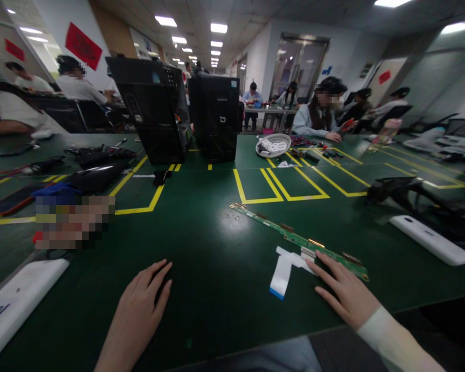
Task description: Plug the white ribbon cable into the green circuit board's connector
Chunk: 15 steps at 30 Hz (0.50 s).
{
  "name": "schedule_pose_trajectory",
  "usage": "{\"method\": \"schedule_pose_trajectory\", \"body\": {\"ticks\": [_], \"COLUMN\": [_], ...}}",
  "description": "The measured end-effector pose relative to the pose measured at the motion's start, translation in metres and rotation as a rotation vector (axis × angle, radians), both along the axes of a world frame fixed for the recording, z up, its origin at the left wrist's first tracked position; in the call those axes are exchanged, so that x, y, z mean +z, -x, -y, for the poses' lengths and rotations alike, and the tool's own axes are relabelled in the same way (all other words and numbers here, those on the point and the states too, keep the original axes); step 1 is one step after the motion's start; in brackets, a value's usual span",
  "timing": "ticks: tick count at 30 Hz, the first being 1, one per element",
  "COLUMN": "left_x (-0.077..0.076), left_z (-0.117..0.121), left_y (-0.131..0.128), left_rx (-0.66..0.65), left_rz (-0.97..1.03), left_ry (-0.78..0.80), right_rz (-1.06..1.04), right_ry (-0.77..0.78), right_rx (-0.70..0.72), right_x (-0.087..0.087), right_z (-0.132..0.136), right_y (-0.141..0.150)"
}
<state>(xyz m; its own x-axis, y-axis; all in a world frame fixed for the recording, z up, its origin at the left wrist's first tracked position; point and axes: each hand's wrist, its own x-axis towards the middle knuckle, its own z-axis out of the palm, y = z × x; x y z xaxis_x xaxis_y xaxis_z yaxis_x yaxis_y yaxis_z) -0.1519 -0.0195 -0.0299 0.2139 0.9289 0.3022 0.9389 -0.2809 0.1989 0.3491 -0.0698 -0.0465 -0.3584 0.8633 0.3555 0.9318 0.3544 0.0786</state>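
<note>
A long, narrow green circuit board (294,239) lies slantwise on the green tabletop, its near end to the right. A white flat ribbon cable (282,274) with a blue tip joins a connector near the board's middle. My right hand (346,292) rests with fingers apart at the board's near edge, the fingertips by the connector and the cable; it grips nothing that I can see. To the left, my left hand (143,302) lies palm down on the table, fingers stretched and apart, holding nothing and away from the board.
Two black computer towers (214,119) stand at the back. Beyond the yellow tape outlines is a white basket (273,145). White bars lie left (23,299) and right (432,240), with black cables (405,194) by the right one. Across the table sits a person (313,119).
</note>
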Motion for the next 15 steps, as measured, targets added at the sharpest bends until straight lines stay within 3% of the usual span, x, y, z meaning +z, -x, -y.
{"method": "schedule_pose_trajectory", "body": {"ticks": [8,15], "left_x": [-0.003,-0.005], "left_z": [-0.002,-0.002], "left_y": [0.001,0.004], "left_rx": [-0.006,-0.016], "left_rz": [0.013,-0.005], "left_ry": [-0.029,-0.049], "right_rz": [0.045,0.030], "right_ry": [-0.022,0.025], "right_rx": [-0.344,-0.551], "right_x": [-0.009,-0.011], "right_z": [0.007,-0.019], "right_y": [-0.050,-0.080]}}
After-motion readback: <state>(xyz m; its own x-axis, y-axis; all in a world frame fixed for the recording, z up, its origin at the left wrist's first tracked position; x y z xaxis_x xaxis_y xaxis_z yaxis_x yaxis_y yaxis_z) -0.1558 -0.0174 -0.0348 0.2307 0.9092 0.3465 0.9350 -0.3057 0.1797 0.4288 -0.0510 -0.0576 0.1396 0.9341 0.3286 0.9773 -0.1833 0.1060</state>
